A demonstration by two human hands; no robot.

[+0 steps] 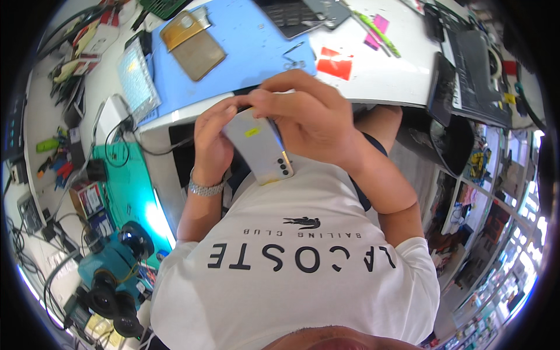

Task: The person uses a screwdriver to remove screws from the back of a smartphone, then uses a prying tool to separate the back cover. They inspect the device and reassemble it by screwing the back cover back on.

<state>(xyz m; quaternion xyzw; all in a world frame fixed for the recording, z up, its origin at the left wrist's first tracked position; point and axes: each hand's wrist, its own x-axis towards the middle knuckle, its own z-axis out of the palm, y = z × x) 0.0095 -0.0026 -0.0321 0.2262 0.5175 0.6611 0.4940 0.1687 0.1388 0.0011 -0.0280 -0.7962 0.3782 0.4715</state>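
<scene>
A silvery smartphone [252, 153] is in both of my hands, held over my lap between my body and the desk edge. Its back faces up, bearing a small yellow sticker, and the camera lenses sit at the end against my white shirt. My left hand [211, 137], with a metal watch band on its wrist, curls around the phone's left side near the far end. From the other side, my right hand [312, 114] grips the far right corner, its thumb and fingers bent together. The phone's front and the fingertips beneath it are hidden.
On the desk's blue mat [245, 35] lies a gold-brown phone case [198, 55]. Beside it are a bubble-wrap piece [137, 81] and a red-and-white card [334, 63]. A teal microscope [114, 265] stands at lower left over a green mat [119, 175]. Dark monitors [441, 87] are at right.
</scene>
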